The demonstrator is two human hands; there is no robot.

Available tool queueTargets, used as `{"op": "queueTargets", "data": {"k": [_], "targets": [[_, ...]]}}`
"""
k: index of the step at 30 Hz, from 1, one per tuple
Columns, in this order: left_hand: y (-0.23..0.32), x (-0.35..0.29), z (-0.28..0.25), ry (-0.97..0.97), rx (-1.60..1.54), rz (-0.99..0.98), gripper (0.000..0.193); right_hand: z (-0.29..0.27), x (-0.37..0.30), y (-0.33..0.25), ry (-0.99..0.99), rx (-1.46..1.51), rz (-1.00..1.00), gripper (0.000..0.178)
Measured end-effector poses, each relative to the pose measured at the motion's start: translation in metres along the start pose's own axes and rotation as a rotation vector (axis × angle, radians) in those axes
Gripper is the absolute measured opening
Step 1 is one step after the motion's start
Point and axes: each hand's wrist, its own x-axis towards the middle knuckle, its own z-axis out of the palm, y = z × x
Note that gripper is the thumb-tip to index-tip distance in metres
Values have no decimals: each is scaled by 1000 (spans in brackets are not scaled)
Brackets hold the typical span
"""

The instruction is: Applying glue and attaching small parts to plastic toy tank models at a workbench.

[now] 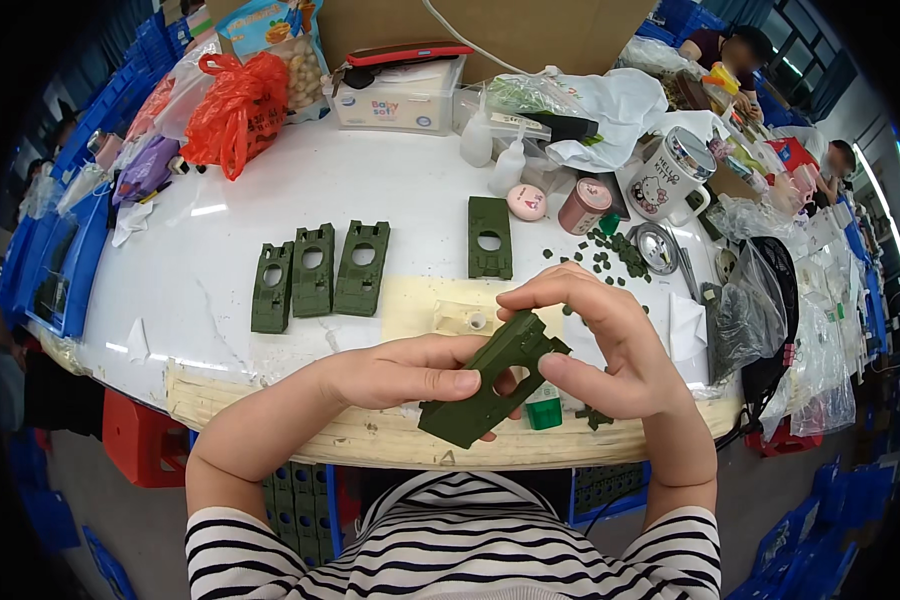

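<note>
My left hand (395,372) grips a dark green plastic toy tank hull (460,418), tilted above the table's near edge. My right hand (620,350) closes on the hull's upper end, its thumb at the near side and its fingers bent over the far side. A round hole shows in the hull's deck. Beyond the hands, another hull (489,265) lies on the white table. Three more hulls (362,272) form a row to the left. Small green parts (625,258) are scattered on the right. Under my right hand sits a small green container (544,413).
A yellowish sheet (407,305) lies beneath a small beige block (453,318). Farther back stand squeeze bottles (507,168), a pink tin (582,208), a mug (665,180), a wipes box (395,105) and a red bag (235,115). Plastic bags (745,320) crowd the right.
</note>
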Motion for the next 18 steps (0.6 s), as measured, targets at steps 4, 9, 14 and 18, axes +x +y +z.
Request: {"op": "queueTargets", "data": {"k": [4,9,14,18], "targets": [[-2,1,-1,10,17,-9,53,8,-2,4,66,16,38,35],[-1,1,0,14,15,-17,54,10,-3,5,79,19,66,34],[0,2,1,19,49,-11,56,11,-4,5,90,66,89,33],[5,3,3,3,5,-32,59,9,-5,4,77,77,96,34]]}}
